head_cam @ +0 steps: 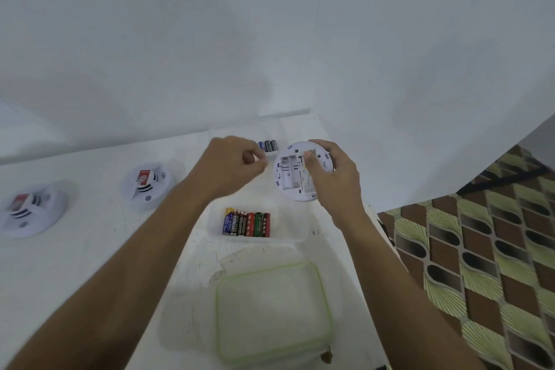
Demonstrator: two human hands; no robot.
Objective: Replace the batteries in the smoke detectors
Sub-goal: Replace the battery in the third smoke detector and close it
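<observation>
Right now the right hand grips the upturned smoke detector, its empty battery bay running toward and away from the person. Just beside it, the left hand is curled, perhaps pinching a battery; blur hides that.
</observation>
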